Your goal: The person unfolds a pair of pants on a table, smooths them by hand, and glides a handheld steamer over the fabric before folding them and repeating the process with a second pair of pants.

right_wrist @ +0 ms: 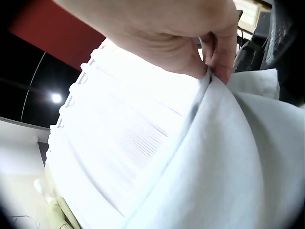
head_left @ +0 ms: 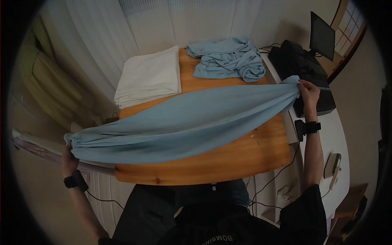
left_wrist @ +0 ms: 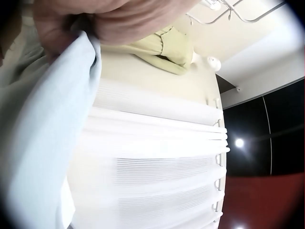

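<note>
A long light blue cloth [head_left: 188, 122] is stretched sideways between both hands, sagging in folds above the wooden table. At its left end, where the fabric bunches into tight gathers, my left hand [head_left: 70, 160] grips it beyond the table's left edge. My right hand [head_left: 310, 93] pinches the opposite end higher up, past the table's right side. The right wrist view shows thumb and fingers of that hand [right_wrist: 190, 43] closed on the cloth's edge [right_wrist: 214, 138], with a flap hanging behind. In the left wrist view, the cloth [left_wrist: 57, 124] runs down from the left hand's grip.
On the wooden table [head_left: 204, 171], a folded white cloth stack [head_left: 149, 75] lies at the back left and a crumpled blue cloth [head_left: 230, 59] at the back right. A white desk [head_left: 337, 143] on the right holds black equipment [head_left: 296, 61] and a monitor [head_left: 322, 36]. Curtains hang behind.
</note>
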Action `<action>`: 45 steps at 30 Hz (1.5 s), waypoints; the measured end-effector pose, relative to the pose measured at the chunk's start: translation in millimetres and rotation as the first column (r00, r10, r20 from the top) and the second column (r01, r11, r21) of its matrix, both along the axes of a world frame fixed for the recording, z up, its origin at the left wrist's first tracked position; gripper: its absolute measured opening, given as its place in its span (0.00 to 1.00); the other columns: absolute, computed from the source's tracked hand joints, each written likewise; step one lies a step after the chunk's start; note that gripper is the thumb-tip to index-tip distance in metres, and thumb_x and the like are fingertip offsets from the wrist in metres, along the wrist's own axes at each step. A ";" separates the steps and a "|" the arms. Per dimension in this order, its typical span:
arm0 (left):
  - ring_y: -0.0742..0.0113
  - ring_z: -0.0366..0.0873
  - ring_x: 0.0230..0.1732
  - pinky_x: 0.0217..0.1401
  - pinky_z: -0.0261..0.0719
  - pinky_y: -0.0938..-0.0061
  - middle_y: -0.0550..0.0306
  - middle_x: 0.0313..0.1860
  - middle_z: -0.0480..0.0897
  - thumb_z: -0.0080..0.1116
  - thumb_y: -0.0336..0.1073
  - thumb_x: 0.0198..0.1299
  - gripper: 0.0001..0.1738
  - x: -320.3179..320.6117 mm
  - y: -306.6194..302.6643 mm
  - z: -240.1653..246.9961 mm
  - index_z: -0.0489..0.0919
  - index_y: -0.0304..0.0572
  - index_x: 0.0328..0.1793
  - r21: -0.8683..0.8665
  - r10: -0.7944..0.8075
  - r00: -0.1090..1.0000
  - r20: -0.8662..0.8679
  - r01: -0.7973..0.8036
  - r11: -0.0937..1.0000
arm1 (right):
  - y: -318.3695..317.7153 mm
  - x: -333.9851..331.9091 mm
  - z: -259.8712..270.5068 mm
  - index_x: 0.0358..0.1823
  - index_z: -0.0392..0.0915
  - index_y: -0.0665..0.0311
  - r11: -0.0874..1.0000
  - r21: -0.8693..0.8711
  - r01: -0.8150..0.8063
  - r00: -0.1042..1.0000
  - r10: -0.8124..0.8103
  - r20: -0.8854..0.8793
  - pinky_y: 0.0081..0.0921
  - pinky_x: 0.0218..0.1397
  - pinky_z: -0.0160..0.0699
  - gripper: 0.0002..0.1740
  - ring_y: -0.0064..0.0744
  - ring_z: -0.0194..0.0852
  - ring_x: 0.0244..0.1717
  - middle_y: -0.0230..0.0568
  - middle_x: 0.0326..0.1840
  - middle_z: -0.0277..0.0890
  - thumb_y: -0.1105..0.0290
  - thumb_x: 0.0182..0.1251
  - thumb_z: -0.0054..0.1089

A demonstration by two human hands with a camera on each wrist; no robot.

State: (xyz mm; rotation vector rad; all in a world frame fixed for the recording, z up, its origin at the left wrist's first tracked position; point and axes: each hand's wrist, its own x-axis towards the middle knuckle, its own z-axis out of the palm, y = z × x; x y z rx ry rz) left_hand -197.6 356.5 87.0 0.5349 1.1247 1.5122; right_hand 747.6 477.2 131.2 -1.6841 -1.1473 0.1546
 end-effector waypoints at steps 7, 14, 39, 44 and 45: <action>0.56 0.79 0.60 0.68 0.76 0.62 0.50 0.60 0.80 0.48 0.36 0.74 0.19 23.4 -3.1 -50.5 0.73 0.33 0.64 -0.101 0.009 1.000 -0.019 -0.011 0.995 | 26.2 -31.6 -49.9 0.45 0.88 0.65 0.985 -0.145 0.095 0.963 -0.054 0.265 0.35 0.48 0.85 0.12 0.42 0.88 0.39 0.46 0.37 0.88 0.72 0.60 0.63; 0.53 0.74 0.67 0.75 0.69 0.59 0.47 0.65 0.77 0.43 0.43 0.72 0.26 -34.2 -34.9 -89.8 0.72 0.32 0.68 0.000 -0.078 0.978 -0.196 0.079 0.997 | -33.3 -36.7 -83.6 0.47 0.86 0.67 0.970 -0.243 -0.032 0.980 -0.018 -0.199 0.29 0.46 0.86 0.10 0.35 0.86 0.40 0.43 0.39 0.85 0.75 0.66 0.61; 0.55 0.77 0.63 0.70 0.72 0.63 0.46 0.62 0.79 0.44 0.39 0.74 0.23 19.9 -27.7 -14.5 0.73 0.27 0.65 0.042 0.122 0.993 -0.011 -0.121 0.992 | -121.1 40.7 -181.5 0.60 0.74 0.73 0.845 -0.533 0.041 0.893 0.209 0.399 0.40 0.53 0.81 0.25 0.49 0.82 0.45 0.54 0.45 0.81 0.66 0.66 0.66; 0.56 0.77 0.63 0.70 0.72 0.63 0.47 0.61 0.79 0.46 0.40 0.74 0.22 -0.2 -38.0 -22.1 0.73 0.27 0.64 0.081 0.112 0.994 -0.017 -0.110 0.991 | -105.4 2.5 -124.2 0.40 0.72 0.64 0.967 -0.203 -0.156 0.987 0.143 -0.074 0.29 0.44 0.81 0.05 0.30 0.78 0.34 0.38 0.37 0.80 0.72 0.69 0.58; 0.56 0.77 0.62 0.70 0.73 0.63 0.47 0.61 0.79 0.46 0.40 0.74 0.22 -0.6 -38.3 -21.8 0.73 0.28 0.64 0.087 0.104 0.994 -0.018 -0.102 0.991 | -105.3 6.6 -121.3 0.37 0.70 0.59 0.973 0.001 -0.233 0.901 0.216 -0.376 0.27 0.39 0.80 0.04 0.24 0.75 0.28 0.33 0.34 0.77 0.72 0.71 0.56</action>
